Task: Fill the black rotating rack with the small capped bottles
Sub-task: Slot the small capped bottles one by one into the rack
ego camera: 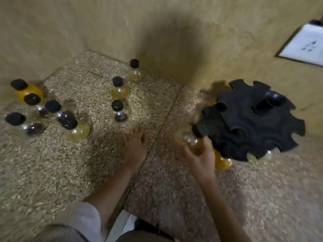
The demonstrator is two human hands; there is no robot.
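The black rotating rack (253,119) stands on the floor at the right, with notched slots around its rim and a central post. Several bottles sit in its lower slots, among them an orange-filled one (222,162). My right hand (201,156) grips a small yellowish bottle (194,143) by its round body. Its black cap is tilted against the rack's left edge. My left hand (135,145) lies flat on the floor, holding nothing. Three loose bottles (119,89) stand in the middle and several more (52,110) cluster at the left.
Tan walls close the corner behind the bottles and the rack. A white socket plate (304,46) is on the right wall. A seam (157,137) in the speckled stone floor runs diagonally between my hands. Bare floor lies in front of the rack.
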